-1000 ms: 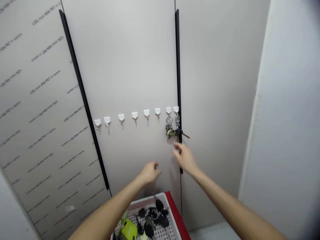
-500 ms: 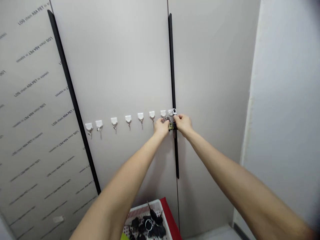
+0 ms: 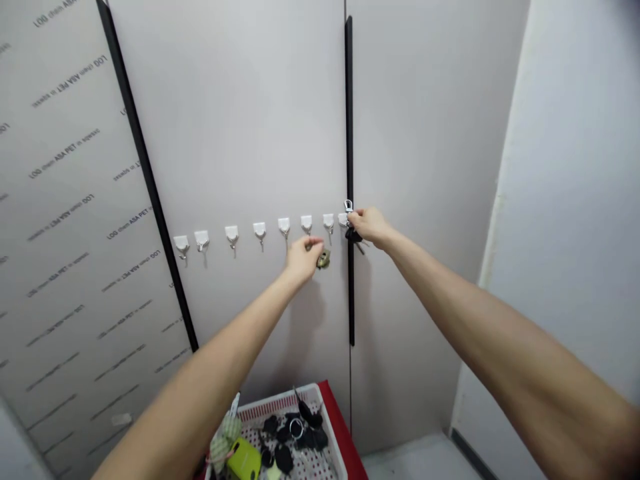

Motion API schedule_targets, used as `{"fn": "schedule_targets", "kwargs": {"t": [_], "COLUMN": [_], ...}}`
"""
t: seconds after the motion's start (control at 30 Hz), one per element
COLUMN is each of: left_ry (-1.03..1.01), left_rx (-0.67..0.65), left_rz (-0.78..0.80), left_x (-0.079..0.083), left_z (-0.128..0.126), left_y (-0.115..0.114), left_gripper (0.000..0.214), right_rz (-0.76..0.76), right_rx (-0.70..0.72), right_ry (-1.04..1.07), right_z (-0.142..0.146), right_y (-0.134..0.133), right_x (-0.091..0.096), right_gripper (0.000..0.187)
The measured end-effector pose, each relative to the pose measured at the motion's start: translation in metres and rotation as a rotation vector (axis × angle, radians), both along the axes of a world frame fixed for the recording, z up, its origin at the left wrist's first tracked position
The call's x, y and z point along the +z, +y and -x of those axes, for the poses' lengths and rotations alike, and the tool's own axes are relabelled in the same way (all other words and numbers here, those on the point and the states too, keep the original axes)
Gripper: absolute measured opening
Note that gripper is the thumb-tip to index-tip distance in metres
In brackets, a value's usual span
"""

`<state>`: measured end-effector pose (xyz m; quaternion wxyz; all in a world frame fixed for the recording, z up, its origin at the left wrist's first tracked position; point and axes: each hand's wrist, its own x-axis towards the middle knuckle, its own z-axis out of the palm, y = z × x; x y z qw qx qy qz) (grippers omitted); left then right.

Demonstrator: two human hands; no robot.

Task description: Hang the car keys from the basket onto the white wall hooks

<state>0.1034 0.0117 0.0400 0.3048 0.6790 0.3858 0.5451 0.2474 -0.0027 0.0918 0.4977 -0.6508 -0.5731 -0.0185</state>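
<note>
A row of several white adhesive hooks (image 3: pixel 259 231) runs across the grey cabinet door. My left hand (image 3: pixel 301 259) is closed in a pinch, with a small olive-gold keychain (image 3: pixel 323 259) hanging from its fingertips, just below the hooks. Near the black door handle, my right hand (image 3: pixel 369 225) pinches a bunch of keys (image 3: pixel 354 235) with a silver clasp (image 3: pixel 349 207) at its top and dark parts below. The rightmost hook (image 3: pixel 343 220) is right beside these keys, partly covered; whether they touch cannot be made out.
Below, a white plastic basket (image 3: pixel 341 448) on a red surface (image 3: pixel 353 453) holds several black keys, a ring (image 3: pixel 296 428), a lime-green case (image 3: pixel 244 460) and a pale checked plush-like item (image 3: pixel 226 437). Long black handles (image 3: pixel 349 120) stand on the doors. A white wall (image 3: pixel 565 200) rises at right.
My left hand has moved left, away from my right hand, carrying the olive-gold keychain. My right hand stays near the black handle with its keys. The view has shifted, showing more of the basket.
</note>
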Motion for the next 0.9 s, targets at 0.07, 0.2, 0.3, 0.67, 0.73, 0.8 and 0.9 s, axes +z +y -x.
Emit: {"fn": "schedule_targets", "kwargs": {"t": [0.07, 0.2, 0.3, 0.67, 0.73, 0.8, 0.9], "left_ry": [0.103, 0.278, 0.412, 0.491, 0.216, -0.011, -0.162], "left_rx": [-0.02, -0.017, 0.01, -0.198, -0.211, -0.267, -0.338], "left_rz": [0.044, 0.247, 0.338, 0.389, 0.489, 0.572, 0.541], "left_x": [-0.043, -0.138, -0.193, -0.193, -0.16, -0.124, -0.079], "left_z": [0.015, 0.05, 0.071, 0.094, 0.09, 0.086, 0.081], "left_y": [-0.012, -0.035, -0.053, -0.067, -0.053, -0.043, -0.036], "left_gripper": [0.021, 0.023, 0.022, 0.017, 0.03, 0.044, 0.054], "right_rz": [0.045, 0.353, 0.563, 0.55, 0.498, 0.431, 0.396], "right_rx": [0.144, 0.446, 0.592, 0.617, 0.67, 0.794, 1.022], "right_ry": [0.013, 0.0, -0.013, 0.134, 0.253, 0.453, 0.735], "right_z": [0.009, 0.042, 0.071, 0.096, 0.101, 0.106, 0.111], "right_y": [-0.005, -0.029, -0.053, -0.051, -0.042, -0.036, -0.031], "right_x": [-0.018, -0.109, -0.19, -0.231, -0.202, -0.172, -0.136], "right_gripper": [0.015, 0.015, 0.014, 0.031, 0.041, 0.046, 0.05]}}
